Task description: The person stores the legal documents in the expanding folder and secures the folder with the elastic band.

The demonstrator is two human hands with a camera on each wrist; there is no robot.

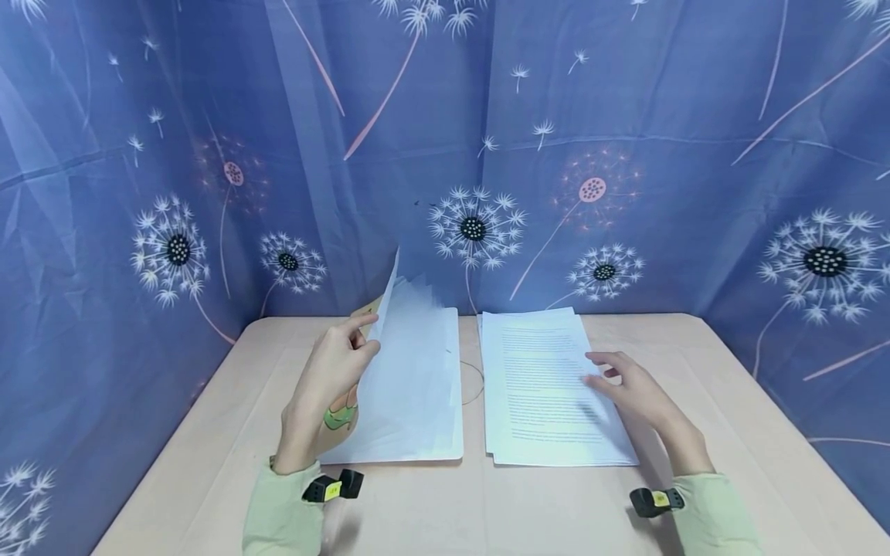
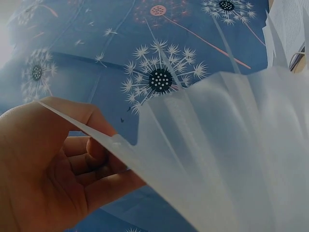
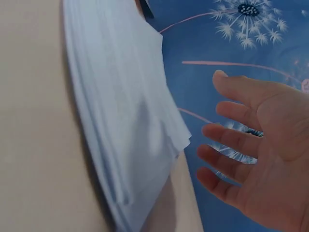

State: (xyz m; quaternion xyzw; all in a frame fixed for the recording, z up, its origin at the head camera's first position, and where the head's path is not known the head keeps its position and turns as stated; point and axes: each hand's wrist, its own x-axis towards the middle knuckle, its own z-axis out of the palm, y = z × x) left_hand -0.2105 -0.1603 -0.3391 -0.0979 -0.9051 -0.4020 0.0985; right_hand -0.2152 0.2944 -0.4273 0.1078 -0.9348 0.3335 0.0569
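A display folder (image 1: 417,386) with clear plastic sleeves lies on the left of the table, its front cover raised. My left hand (image 1: 332,367) pinches the edge of that cover, whose outer side is tan with a green and orange picture. In the left wrist view, translucent sleeves (image 2: 217,145) fan out beside the left hand (image 2: 72,169). A stack of printed paper (image 1: 549,394) lies to the folder's right. At its right edge my right hand (image 1: 636,390) hovers with loosely bent fingers. The right wrist view shows the right hand (image 3: 265,150) apart from the papers (image 3: 116,96), holding nothing.
A beige-covered table (image 1: 480,510) carries both things. Blue curtains (image 1: 445,154) with a dandelion print hang behind it and on both sides. A thin dark loop (image 1: 481,378) shows between folder and papers. Each wrist wears a small black camera (image 1: 334,487).
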